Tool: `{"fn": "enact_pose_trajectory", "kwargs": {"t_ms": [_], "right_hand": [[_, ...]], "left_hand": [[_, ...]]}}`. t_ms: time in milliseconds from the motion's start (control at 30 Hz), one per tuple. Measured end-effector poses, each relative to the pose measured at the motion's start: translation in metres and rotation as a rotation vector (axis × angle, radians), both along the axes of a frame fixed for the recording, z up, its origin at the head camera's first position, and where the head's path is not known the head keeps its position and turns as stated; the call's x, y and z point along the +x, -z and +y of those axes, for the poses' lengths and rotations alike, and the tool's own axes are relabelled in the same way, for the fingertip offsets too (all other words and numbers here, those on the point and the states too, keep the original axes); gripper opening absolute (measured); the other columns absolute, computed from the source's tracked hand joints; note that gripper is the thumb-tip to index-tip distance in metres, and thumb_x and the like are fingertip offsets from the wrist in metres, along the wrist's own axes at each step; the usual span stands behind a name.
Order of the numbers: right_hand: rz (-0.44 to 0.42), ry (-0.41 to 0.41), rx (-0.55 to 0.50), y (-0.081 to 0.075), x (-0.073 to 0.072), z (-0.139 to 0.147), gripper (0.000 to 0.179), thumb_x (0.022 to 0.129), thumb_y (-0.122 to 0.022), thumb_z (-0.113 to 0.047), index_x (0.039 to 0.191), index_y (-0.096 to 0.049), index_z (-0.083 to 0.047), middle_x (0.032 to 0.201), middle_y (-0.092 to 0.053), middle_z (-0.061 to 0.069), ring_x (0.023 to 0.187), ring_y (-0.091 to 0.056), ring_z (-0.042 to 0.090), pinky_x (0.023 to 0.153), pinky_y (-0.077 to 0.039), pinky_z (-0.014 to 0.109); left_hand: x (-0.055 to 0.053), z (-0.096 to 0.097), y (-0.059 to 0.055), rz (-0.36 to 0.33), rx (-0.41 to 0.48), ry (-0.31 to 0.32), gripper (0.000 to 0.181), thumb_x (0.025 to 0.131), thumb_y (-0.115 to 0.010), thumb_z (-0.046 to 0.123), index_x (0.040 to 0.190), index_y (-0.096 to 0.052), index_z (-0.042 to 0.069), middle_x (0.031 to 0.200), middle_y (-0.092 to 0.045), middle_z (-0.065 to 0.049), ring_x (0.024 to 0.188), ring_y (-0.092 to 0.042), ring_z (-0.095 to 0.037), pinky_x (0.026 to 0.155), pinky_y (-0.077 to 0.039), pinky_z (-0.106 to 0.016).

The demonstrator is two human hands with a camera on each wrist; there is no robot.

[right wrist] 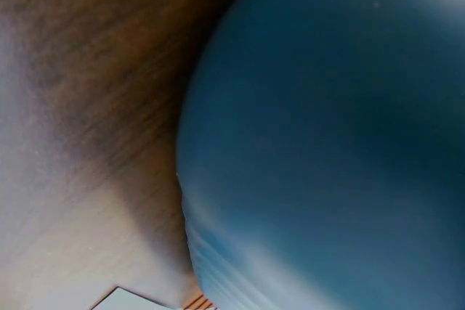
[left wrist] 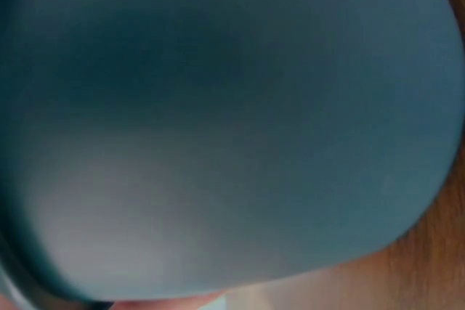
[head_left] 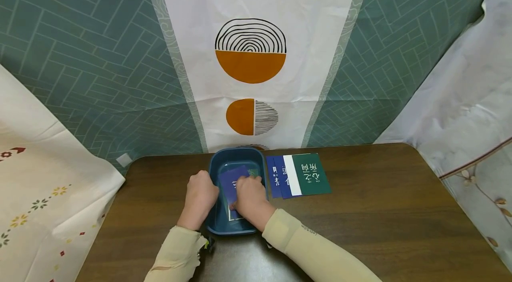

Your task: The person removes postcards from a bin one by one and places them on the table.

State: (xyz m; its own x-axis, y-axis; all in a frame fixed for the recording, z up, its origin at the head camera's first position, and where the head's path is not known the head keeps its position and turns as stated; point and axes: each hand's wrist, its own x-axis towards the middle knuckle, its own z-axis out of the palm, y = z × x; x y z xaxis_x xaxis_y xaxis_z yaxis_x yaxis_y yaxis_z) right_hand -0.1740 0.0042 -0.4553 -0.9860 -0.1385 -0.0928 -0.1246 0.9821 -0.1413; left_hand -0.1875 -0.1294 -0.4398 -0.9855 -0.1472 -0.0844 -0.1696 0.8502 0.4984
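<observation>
A dark blue plastic tub (head_left: 230,230) stands on the table, with several cards lying in it. At its left rim is my left hand (head_left: 201,196), fingers curled over the edge. My right hand (head_left: 252,195) reaches into the tub and pinches a purple card (head_left: 229,180) with white lettering, tilted above the others. Part of a green card (head_left: 254,172) shows behind those fingers. The tub's outer wall (left wrist: 240,136) fills the left wrist view, and the same wall (right wrist: 305,143) takes up most of the right wrist view, hiding the fingers there.
Right of the tub, overlapping cards lie in a fanned row: purple ones (head_left: 274,184) and a green-and-white one (head_left: 312,174) on top. The brown wooden table (head_left: 380,220) ends at a patterned cloth (head_left: 256,91) behind. Pale flowered fabric (head_left: 40,193) hangs at the left.
</observation>
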Motion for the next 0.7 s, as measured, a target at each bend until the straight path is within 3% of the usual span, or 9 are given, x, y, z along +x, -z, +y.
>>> {"fn": "enact_pose_trajectory", "kwargs": {"t_ms": [233, 433, 500, 700], "right_hand": [[0.081, -0.010, 0.013, -0.001, -0.003, 0.003, 0.077, 0.050, -0.086, -0.053, 0.103, -0.061, -0.002, 0.093, -0.060, 0.013, 0.087, -0.054, 0.028, 0.068, -0.054, 0.034], [0.179, -0.031, -0.098, -0.007, -0.003, 0.013, 0.025, 0.069, -0.075, -0.017, 0.088, -0.063, -0.005, 0.081, -0.064, 0.009, 0.075, -0.062, 0.022, 0.061, -0.054, 0.034], [0.180, -0.037, -0.154, -0.010, -0.004, 0.018, 0.015, 0.072, -0.072, -0.012, 0.083, -0.064, -0.006, 0.078, -0.066, 0.007, 0.070, -0.064, 0.019, 0.058, -0.054, 0.034], [0.093, -0.057, -0.314, -0.019, -0.005, 0.028, 0.015, 0.074, -0.075, -0.016, 0.081, -0.067, -0.006, 0.071, -0.067, 0.005, 0.058, -0.059, 0.011, 0.052, -0.051, 0.029]], "left_hand": [[0.002, 0.001, 0.001, 0.034, -0.003, 0.004, 0.009, 0.076, -0.057, 0.002, 0.075, -0.060, -0.006, 0.061, -0.058, -0.014, 0.047, -0.055, -0.018, 0.037, -0.041, -0.027], [0.004, 0.003, 0.001, 0.027, 0.015, -0.009, 0.009, 0.078, -0.056, 0.002, 0.073, -0.060, -0.004, 0.057, -0.055, -0.012, 0.045, -0.052, -0.018, 0.036, -0.039, -0.025], [0.004, 0.004, 0.000, 0.031, 0.018, -0.010, 0.011, 0.079, -0.055, 0.002, 0.071, -0.059, -0.003, 0.056, -0.054, -0.011, 0.044, -0.052, -0.018, 0.036, -0.039, -0.025], [0.006, 0.005, -0.001, 0.032, 0.029, -0.013, 0.013, 0.080, -0.055, 0.003, 0.070, -0.060, -0.002, 0.055, -0.053, -0.010, 0.044, -0.053, -0.017, 0.037, -0.043, -0.026]]}}
